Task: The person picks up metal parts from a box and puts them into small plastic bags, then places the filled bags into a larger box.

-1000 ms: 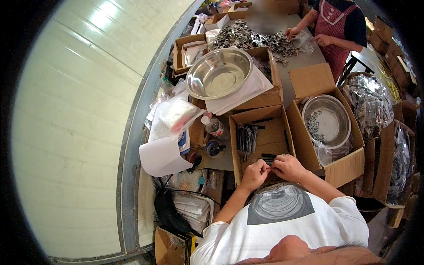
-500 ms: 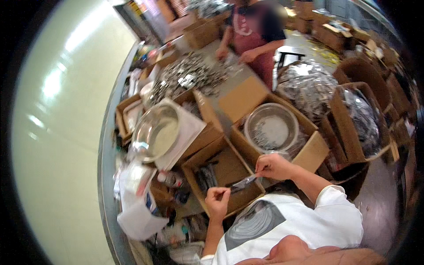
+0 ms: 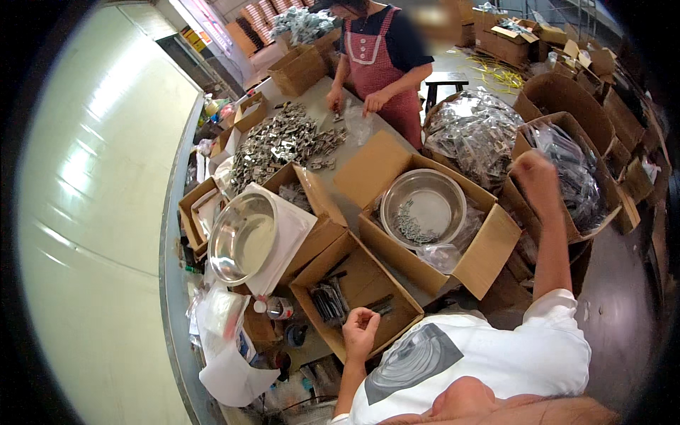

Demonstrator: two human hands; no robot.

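Observation:
Over the near cardboard box (image 3: 397, 282), my left hand (image 3: 360, 333) has thumb and fingers pinched together. A slender dark piece (image 3: 382, 304) lies right by the fingertips; whether they grip it is hard to make out. Inside that box, a bundle of dark strips in clear plastic (image 3: 327, 301) rests against the left side. My right hand (image 3: 536, 177) is reached far out to the right, at the edge of a carton filled with clear-bagged packets (image 3: 572, 163). Motion smears its fingers, so what it holds does not show.
A steel bowl with small metal pieces (image 3: 423, 209) sits in an open carton ahead. Another steel bowl (image 3: 243, 241) stands left, beside a bottle (image 3: 276, 307). Metal parts (image 3: 280, 145) are heaped farther back, where a co-worker (image 3: 375, 71) handles a clear bag.
My right hand has left the small clear packet it held with my left hand and swung right to the carton of packets. My left hand has stayed over the near box.

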